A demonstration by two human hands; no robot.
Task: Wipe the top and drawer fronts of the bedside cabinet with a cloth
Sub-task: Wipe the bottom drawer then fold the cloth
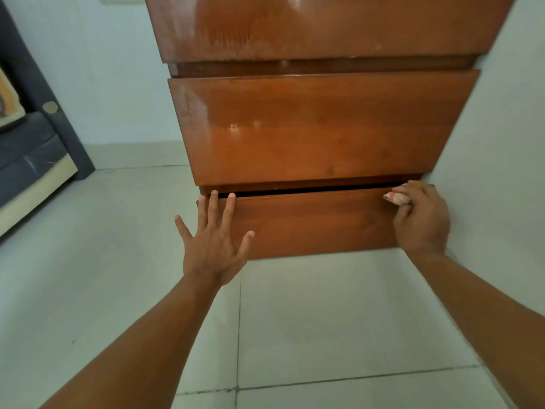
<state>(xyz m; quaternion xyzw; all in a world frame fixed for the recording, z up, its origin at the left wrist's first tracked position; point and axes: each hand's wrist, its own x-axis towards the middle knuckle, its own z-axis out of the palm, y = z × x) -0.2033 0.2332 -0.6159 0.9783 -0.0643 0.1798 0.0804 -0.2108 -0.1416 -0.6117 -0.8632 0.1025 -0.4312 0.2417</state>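
While bracing the lower drawer front [309, 225] | left hand [213, 246] is lying splayed flat, holding nothing | right hand [420, 216] is bunching the soft, light cloth [395, 197] at the top edge | polished wood likely slick.

My one camera sits on my head, looking forward and steeply down, close to the bedside cabinet [321, 128], which fills the upper centre of the frame. Tiled floor [339, 320] spreads across the lower half, and my forearms enter from both bottom corners.
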